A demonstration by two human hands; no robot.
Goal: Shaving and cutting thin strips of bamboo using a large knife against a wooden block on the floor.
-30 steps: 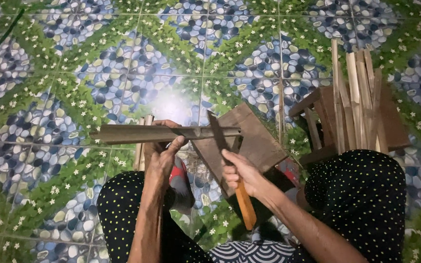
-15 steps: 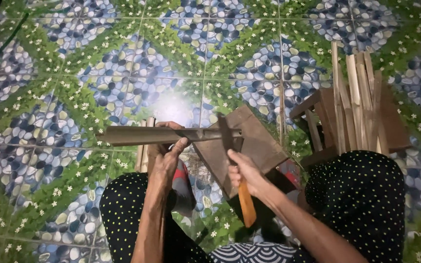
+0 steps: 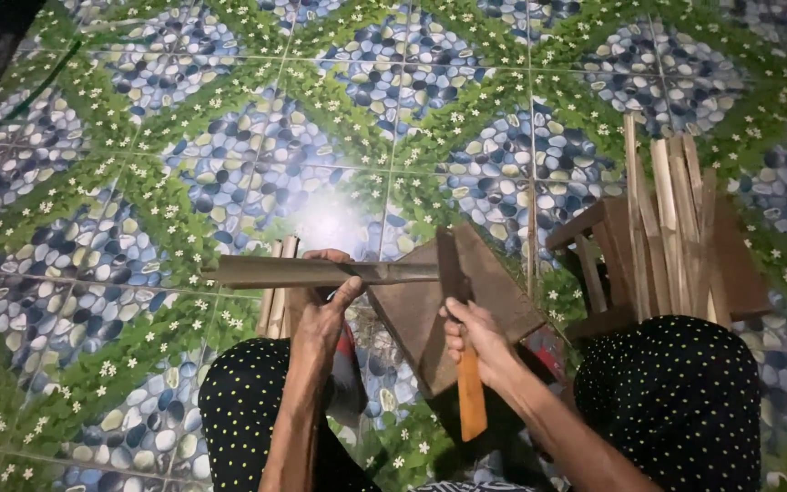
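Note:
My left hand (image 3: 321, 314) grips a long brown bamboo piece (image 3: 266, 271) held level, its left end sticking out over the floor. My right hand (image 3: 477, 339) holds a knife by its orange wooden handle (image 3: 472, 401). The dark blade (image 3: 453, 264) stands upright and meets the right end of the bamboo. A flat wooden board (image 3: 494, 292) lies under the knife and the bamboo's right end. Both knees in dark polka-dot cloth (image 3: 239, 401) frame the hands.
A low wooden stool (image 3: 740, 264) at the right carries a bundle of split bamboo strips (image 3: 676, 214). A few more light strips (image 3: 275, 305) lie behind my left hand. The floor has glossy tiles (image 3: 229, 128) with pebble and leaf patterns and a bright glare spot.
The knife blade has shifted rightward along the bamboo to its right end and stands more upright. The view has tilted slightly, so everything sits lower in the frame.

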